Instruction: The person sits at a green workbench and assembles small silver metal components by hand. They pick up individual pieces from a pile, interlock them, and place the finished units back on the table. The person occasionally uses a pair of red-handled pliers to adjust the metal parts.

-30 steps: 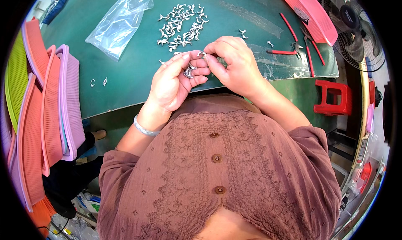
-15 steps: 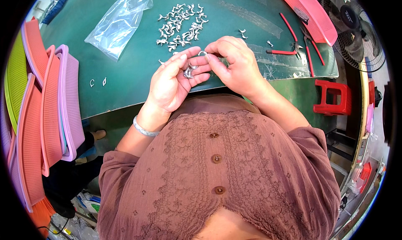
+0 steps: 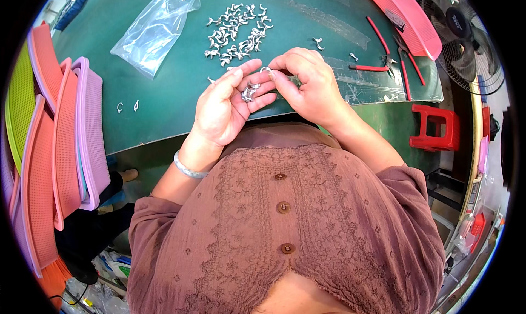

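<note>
My left hand (image 3: 219, 108) is turned palm up with its fingers stretched out. Several small curved silver metal pieces (image 3: 250, 92) rest on those fingers. Just to the right, my right hand (image 3: 308, 84) pinches one curved silver metal piece (image 3: 265, 69) between thumb and forefinger, close to the left fingertips. Beyond the hands, a loose pile of similar silver pieces (image 3: 223, 37) is spread over the green tabletop (image 3: 148, 106). A few others lie apart: one piece (image 3: 318, 43) right of the pile, another (image 3: 353, 57) farther right, and two thin ones, including a C-shaped piece (image 3: 120, 108), at the left.
A clear plastic bag (image 3: 156, 32) lies left of the pile. Red-handled pliers (image 3: 370, 68) and a pink basket (image 3: 408, 21) are at the right, near a black fan (image 3: 463, 34). Stacked coloured baskets (image 3: 66, 144) stand at the left. A red stool (image 3: 435, 129) is below the table's right end.
The left fingers have spread slightly, and the silver pieces on them have shifted and show more. My right hand keeps its pinch in nearly the same place.
</note>
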A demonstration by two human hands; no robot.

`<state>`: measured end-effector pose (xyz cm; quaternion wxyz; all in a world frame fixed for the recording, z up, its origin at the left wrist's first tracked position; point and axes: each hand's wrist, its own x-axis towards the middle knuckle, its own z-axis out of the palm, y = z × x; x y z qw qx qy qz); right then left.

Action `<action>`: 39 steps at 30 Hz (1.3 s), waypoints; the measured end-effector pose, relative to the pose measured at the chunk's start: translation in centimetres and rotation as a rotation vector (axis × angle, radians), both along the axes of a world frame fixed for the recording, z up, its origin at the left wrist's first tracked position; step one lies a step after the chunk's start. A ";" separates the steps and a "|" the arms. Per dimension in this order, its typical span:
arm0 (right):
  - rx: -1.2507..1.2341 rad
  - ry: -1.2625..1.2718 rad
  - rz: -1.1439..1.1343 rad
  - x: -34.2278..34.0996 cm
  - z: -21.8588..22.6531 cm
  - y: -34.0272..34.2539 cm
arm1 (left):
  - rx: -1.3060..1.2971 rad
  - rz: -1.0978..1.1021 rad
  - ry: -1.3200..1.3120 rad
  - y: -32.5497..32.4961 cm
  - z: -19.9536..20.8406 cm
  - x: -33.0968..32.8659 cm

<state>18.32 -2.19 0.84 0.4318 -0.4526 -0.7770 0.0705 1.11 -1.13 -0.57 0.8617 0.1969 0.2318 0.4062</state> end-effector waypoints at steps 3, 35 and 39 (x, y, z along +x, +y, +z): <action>-0.007 -0.004 0.010 0.0 0.0 0.0 | -0.003 -0.002 -0.040 0.1 -0.2 -0.1; -0.031 0.013 0.016 -0.1 0.6 -0.1 | -0.065 -0.040 -0.108 0.6 -0.6 -0.8; -0.010 0.056 0.052 -0.5 1.1 -0.2 | -0.126 -0.078 -0.304 0.9 -0.8 -1.2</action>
